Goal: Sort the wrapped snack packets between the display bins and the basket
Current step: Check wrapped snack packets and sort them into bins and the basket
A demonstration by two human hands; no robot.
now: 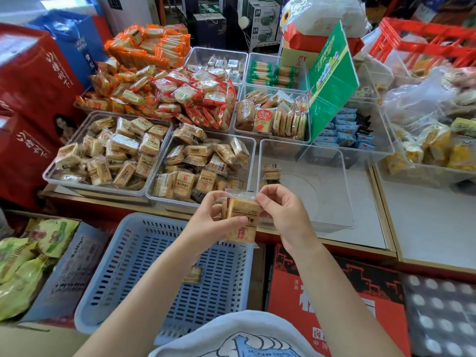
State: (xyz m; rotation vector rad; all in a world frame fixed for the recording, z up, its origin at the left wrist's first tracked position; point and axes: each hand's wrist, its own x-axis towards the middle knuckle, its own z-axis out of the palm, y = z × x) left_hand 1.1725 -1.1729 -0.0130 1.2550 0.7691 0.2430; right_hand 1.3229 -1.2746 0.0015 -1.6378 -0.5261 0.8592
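holding one packet upright between both hands, left fingers curled round it, right fingers pinching its top; basket directly below, near-empty bin just beyond right hand.

Small tan wrapped packet lying in the blue slotted plastic basket at six o'clock is blurred, its label unreadable. Left forearm hides part of the basket floor. Red plastic crate at two o'clock is cut by the right edge. Print on clear cracker packet held at centre is too small to read.
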